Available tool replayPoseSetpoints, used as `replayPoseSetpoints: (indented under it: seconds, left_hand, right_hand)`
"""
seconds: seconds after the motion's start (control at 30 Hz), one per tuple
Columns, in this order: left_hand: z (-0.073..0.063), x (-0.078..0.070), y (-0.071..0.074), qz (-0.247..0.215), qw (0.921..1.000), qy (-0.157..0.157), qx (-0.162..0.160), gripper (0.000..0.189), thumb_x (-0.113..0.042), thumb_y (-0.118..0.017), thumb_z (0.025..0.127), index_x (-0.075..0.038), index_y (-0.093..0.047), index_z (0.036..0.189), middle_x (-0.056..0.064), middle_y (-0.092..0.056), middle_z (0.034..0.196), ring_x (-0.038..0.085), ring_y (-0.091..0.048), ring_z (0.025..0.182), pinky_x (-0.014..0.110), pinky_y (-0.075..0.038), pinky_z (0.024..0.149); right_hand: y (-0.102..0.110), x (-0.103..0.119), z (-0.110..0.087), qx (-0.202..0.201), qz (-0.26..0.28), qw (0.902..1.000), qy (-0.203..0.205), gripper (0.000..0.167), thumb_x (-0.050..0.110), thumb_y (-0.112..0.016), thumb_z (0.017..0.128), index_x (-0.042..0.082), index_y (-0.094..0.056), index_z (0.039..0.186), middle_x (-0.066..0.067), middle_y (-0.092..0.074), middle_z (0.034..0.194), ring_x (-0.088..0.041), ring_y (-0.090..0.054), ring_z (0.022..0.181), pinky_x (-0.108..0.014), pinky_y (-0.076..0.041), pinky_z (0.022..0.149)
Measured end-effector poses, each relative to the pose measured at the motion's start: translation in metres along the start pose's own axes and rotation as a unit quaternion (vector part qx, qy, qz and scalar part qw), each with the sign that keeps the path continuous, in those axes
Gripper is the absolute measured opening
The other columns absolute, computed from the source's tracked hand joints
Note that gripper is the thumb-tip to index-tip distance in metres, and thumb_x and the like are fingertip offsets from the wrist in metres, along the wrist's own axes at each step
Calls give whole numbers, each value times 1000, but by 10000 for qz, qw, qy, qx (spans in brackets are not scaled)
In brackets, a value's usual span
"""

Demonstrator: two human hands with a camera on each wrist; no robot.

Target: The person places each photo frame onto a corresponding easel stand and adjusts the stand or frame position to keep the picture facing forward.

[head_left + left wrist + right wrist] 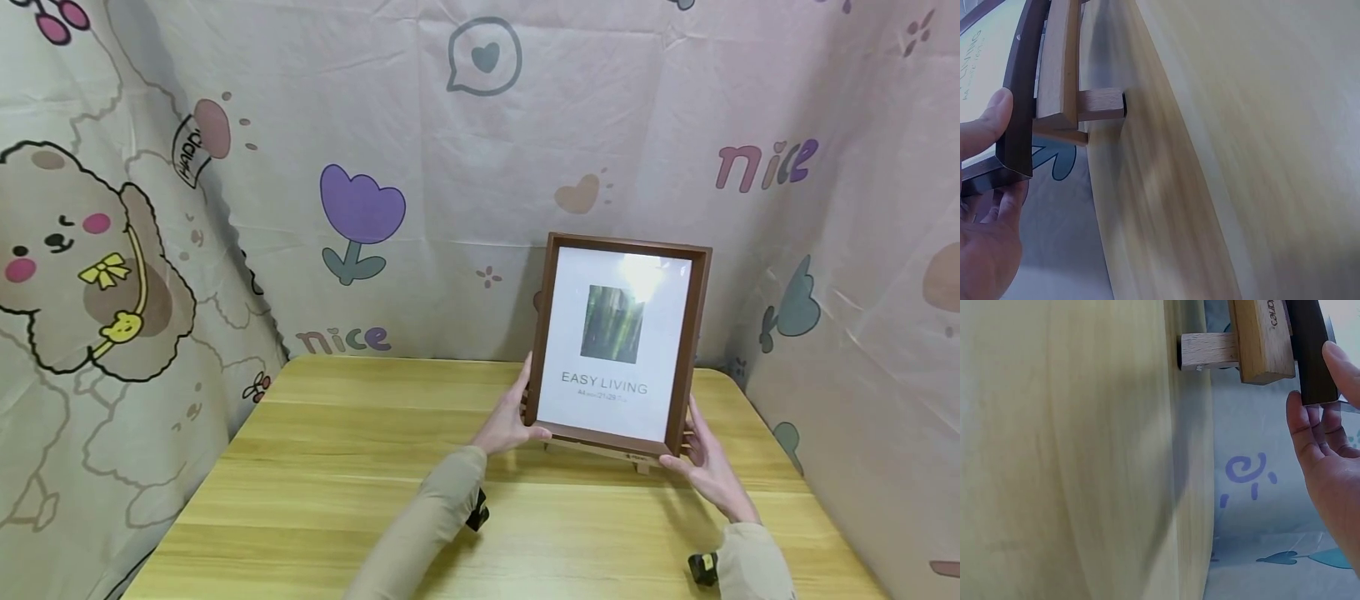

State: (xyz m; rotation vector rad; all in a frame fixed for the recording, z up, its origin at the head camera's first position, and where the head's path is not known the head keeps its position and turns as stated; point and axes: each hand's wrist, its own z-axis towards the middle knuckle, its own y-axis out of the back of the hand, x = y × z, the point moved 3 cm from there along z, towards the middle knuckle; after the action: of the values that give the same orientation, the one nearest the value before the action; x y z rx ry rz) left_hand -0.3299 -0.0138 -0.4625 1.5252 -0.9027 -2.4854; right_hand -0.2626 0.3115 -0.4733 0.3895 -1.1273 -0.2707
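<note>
A brown picture frame [618,342] with a white insert reading "EASY LIVING" leans back slightly, upright at the right of the table. My left hand [512,417] grips its lower left corner, thumb on the front edge and fingers along the side. At the lower right corner my right hand [708,467] holds it the same way, thumb in front. Directly under and behind the frame is a small wooden easel [1059,69]; its ledge and short feet show in both wrist views. The frame's bottom edge is right at the easel's ledge [1263,344].
The wood-grain table [360,467] stretches out to the left and in front of the hands. A printed cloth [450,167] hangs behind the table and along both sides. Each wrist wears a small black camera [477,510].
</note>
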Motion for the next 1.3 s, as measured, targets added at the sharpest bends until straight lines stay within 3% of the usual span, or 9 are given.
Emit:
replayPoseSetpoints:
  seconds: [0.3,0.63,0.83,1.13,1.23,1.3]
  left_hand:
    - [2,2,-4,-64,9999,66,-81,137,-10,-88,73,-34,14,160,6,-4,171,34,-18,156,58,-22,125]
    - [6,5,-10,-80,9996,138,-212,133,-4,-88,72,-24,7,163,6,-7,171,32,-22,156,52,-25,127]
    - [6,5,-12,-57,9993,298,-238,131,-4,-88,74,-23,6,163,7,-13,171,32,-28,154,51,-27,126]
    - [6,10,-15,-126,9977,577,-324,113,-7,-86,76,-8,-13,162,19,-28,165,39,-47,140,52,-42,117]
    - [6,10,-16,-111,9974,610,-368,109,-7,-87,76,-5,-17,161,20,-29,165,39,-43,143,53,-41,118]
    - [6,11,-17,-150,9974,585,-401,108,-7,-86,76,-5,-18,160,20,-29,164,40,-42,144,53,-40,119]
  right_hand:
    - [-2,-4,2,-99,-263,9996,6,115,-12,-71,83,15,6,163,-36,-48,127,14,-51,101,3,-41,88]
    - [-3,-9,3,-104,-259,9995,-134,113,-19,-67,81,14,4,163,-35,-47,126,9,-53,97,-1,-46,85]
    - [-2,-11,4,-119,-422,9988,-220,111,-17,-68,82,12,2,163,-40,-47,133,16,-48,101,1,-44,86]
    - [-5,-9,6,-183,-856,9956,-321,107,-10,-72,83,6,-2,162,-36,-50,134,16,-45,101,-8,-47,85]
    - [-6,-9,7,-160,-1017,9932,-537,109,-2,-75,85,7,1,162,-35,-50,134,6,-51,103,-13,-49,84]
    - [-7,-9,7,-139,-1022,9924,-671,111,1,-76,85,8,4,162,-35,-49,135,-10,-58,107,-14,-49,83]
